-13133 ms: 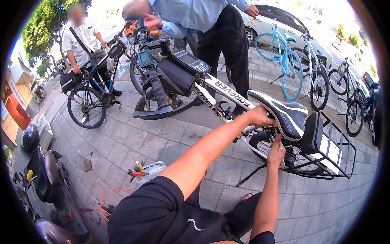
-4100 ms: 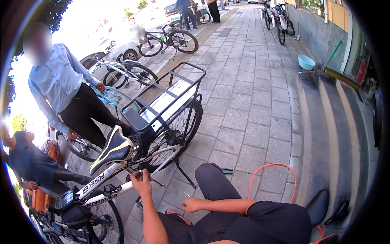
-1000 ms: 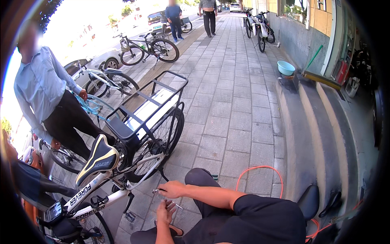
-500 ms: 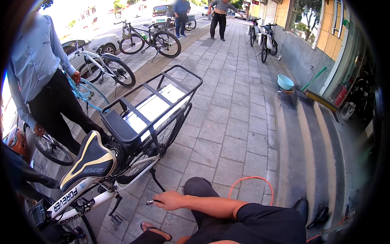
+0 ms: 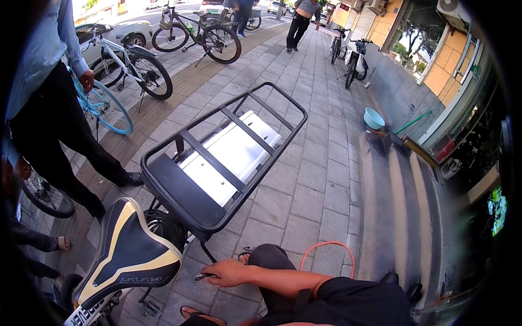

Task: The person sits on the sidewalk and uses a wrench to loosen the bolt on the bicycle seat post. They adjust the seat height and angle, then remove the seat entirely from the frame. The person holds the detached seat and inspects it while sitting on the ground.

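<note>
My right hand (image 5: 225, 273) reaches in from the lower right, its fingers closed around a small dark, shiny metal tool (image 5: 203, 276) whose kind I cannot make out. Close by stands the white bicycle, of which the black and cream saddle (image 5: 128, 252), the black rear rack (image 5: 187, 204) and a dark stand leg (image 5: 207, 252) show. A white box (image 5: 231, 154) sits under the rack's bars. My left hand is out of view; only a strip of bare skin shows along the lower edge. My dark-clad knee (image 5: 267, 256) is bent beside the right arm.
A person in a blue shirt (image 5: 41, 41) stands left of the bicycle. An orange hose (image 5: 326, 244) curls on the paving before the steps (image 5: 380, 185). A light-blue basin (image 5: 373, 118) and green stick (image 5: 413, 122) lie farther off. Several parked bicycles, including a black one (image 5: 204, 41), stand beyond.
The view has shifted, with the saddle and rack now larger and nearer. My right hand stays closed on the tool in nearly the same place. The far walker has moved a little.
</note>
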A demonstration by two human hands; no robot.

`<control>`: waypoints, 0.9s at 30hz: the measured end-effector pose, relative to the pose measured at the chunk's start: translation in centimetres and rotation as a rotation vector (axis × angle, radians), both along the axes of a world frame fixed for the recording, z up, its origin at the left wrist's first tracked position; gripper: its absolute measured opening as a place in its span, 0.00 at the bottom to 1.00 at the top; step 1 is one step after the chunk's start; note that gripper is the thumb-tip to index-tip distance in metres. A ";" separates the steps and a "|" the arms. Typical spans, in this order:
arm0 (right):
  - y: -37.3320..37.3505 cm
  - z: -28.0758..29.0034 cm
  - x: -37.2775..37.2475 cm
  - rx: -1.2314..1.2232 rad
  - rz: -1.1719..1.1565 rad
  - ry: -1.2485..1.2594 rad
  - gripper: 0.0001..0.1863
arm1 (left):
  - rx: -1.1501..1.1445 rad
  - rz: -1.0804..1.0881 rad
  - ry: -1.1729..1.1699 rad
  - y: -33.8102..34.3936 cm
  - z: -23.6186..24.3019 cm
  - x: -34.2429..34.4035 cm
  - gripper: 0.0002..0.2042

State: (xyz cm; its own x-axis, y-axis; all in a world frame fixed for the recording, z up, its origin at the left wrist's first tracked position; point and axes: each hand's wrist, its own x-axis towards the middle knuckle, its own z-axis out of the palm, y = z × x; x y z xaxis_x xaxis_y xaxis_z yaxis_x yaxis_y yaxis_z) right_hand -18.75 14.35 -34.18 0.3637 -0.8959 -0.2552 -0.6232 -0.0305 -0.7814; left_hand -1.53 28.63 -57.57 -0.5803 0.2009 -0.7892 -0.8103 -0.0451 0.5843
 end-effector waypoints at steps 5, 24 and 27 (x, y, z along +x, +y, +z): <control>-1.5 -2.1 1.2 -0.133 0.008 -0.009 0.19 | -0.070 0.100 0.043 -1.0 0.1 2.3 0.18; 2.1 1.3 2.1 -0.149 0.108 0.261 0.23 | -0.187 1.480 0.066 -4.3 5.5 7.4 0.17; 2.3 -0.1 1.2 -0.112 0.048 0.307 0.24 | 0.056 1.797 0.253 -5.7 11.2 4.3 0.18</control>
State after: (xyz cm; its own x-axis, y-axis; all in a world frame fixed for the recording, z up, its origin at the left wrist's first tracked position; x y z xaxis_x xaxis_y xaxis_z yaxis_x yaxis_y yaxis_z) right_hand -17.52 16.64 -34.26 0.3275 -0.9083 -0.2604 -0.8248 -0.1403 -0.5478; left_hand 2.76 22.89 -46.36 -0.1884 -0.7158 -0.6724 0.3400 -0.6899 0.6391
